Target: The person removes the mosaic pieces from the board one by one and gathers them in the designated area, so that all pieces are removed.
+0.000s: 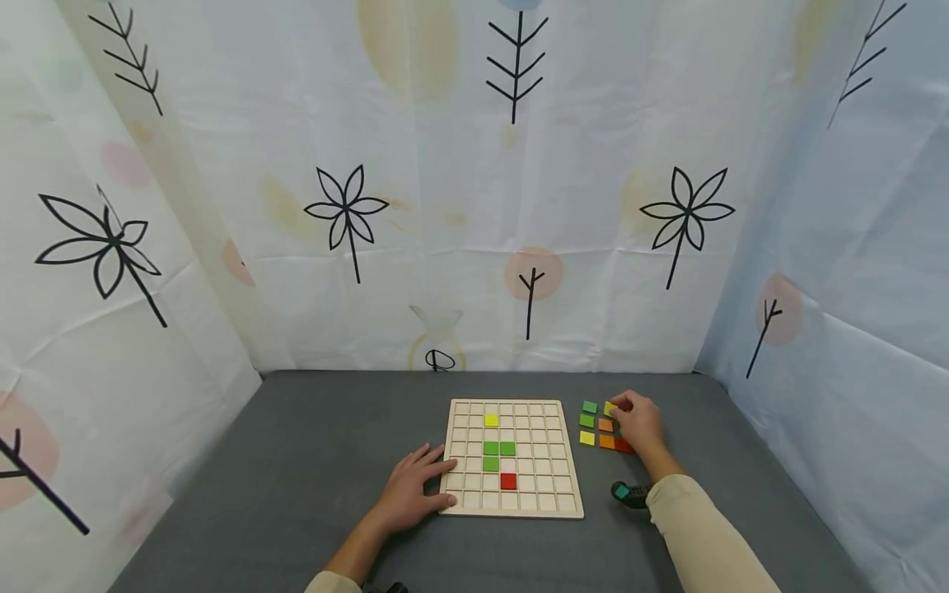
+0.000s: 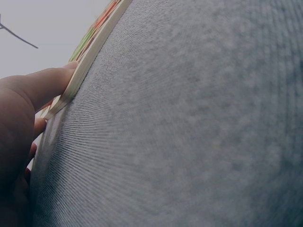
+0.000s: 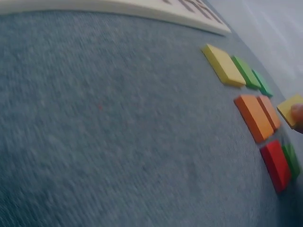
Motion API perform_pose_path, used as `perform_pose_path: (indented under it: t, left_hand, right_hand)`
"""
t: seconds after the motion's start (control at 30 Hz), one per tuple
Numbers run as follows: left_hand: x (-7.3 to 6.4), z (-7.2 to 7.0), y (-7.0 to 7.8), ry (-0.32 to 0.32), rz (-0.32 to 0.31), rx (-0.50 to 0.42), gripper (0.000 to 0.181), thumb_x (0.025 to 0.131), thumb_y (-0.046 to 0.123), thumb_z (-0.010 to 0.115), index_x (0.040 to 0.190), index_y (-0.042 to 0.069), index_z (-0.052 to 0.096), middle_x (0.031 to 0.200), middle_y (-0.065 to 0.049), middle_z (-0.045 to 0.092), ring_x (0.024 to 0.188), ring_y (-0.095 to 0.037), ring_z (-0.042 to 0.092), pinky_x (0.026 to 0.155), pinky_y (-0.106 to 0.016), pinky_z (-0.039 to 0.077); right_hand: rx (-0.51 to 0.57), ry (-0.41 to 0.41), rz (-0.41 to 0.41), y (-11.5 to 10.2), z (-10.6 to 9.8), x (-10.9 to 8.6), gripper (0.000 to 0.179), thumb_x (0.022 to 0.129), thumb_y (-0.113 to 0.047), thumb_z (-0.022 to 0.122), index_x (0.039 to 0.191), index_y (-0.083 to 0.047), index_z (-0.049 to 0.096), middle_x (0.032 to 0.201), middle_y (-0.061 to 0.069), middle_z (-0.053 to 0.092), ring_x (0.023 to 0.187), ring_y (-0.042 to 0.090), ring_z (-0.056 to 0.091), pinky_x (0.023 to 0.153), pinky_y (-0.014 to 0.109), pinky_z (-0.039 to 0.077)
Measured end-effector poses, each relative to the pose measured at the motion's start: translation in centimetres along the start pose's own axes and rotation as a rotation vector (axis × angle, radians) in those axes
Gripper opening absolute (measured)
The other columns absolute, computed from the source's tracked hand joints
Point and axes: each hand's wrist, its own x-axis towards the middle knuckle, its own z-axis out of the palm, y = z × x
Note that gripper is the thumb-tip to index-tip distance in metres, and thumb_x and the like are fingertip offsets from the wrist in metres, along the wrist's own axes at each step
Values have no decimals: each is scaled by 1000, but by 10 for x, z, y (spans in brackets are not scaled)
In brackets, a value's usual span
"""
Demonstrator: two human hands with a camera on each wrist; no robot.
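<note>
A wooden grid board [image 1: 544, 465] lies on the grey table, with a yellow tile, several green tiles [image 1: 491, 464] and a red tile [image 1: 507, 481] in its cells. My left hand [image 1: 406, 492] rests spread at the board's left edge, thumb on the near corner. To the right of the board, my right hand [image 1: 641, 422] pinches a yellow square tile [image 3: 287, 109], raised over the loose tiles. Beneath and beside this hand lie orange tiles [image 3: 254, 117], a red tile [image 3: 275, 165] and a green tile [image 3: 291, 161], the last hidden by the hand in the head view.
Left of those, a loose yellow tile [image 1: 586, 438] and two green tiles [image 1: 586, 421] form a column beside the board. A dark device [image 1: 630, 494] is worn at my right wrist. Patterned white curtains [image 1: 445, 272] enclose the table's back and sides.
</note>
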Motion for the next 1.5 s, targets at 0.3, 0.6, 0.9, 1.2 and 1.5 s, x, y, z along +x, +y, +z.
perform_pose_path:
  t: [0.3, 0.6, 0.9, 1.2, 1.5]
  left_hand:
    - [1, 0, 0, -15, -31, 11, 64, 83, 50, 71, 136, 17, 60, 149, -10, 43, 140, -39, 28, 107, -65, 18]
    - [1, 1, 0, -16, -30, 11, 64, 83, 50, 71, 136, 17, 60, 149, -10, 43, 141, -39, 27, 107, -65, 18]
    - [2, 1, 0, -10, -37, 12, 63, 83, 49, 72, 135, 17, 60, 149, -10, 43, 141, -39, 27, 108, -65, 17]
    - [3, 1, -1, -15, -39, 18, 63, 83, 50, 71, 136, 18, 60, 149, -10, 43, 141, -39, 27, 108, -65, 18]
    - [2, 1, -1, -19, -35, 14, 63, 83, 50, 71, 136, 17, 60, 149, -10, 43, 141, -39, 27, 108, -65, 18]
  right_hand:
    - [-38, -45, 36, 6, -1, 4, 15, 90, -5, 68, 103, 1, 68, 92, 14, 65, 84, 31, 58, 74, 47, 49]
    - [-246, -98, -19, 4, 1, 10, 27, 89, -13, 70, 112, 1, 68, 110, 21, 64, 104, 40, 49, 92, 59, 35]
    - [-301, -127, -15, -2, 2, 12, 31, 90, -15, 71, 116, 0, 68, 115, 20, 62, 107, 41, 48, 92, 59, 35]
    - [-174, -64, -73, -14, 9, 2, 30, 93, -13, 65, 120, 0, 67, 116, 20, 62, 112, 41, 47, 96, 59, 33]
    - [-10, -52, -172, -36, 25, -16, 24, 91, -13, 69, 113, -2, 70, 109, 15, 65, 106, 34, 53, 86, 52, 45]
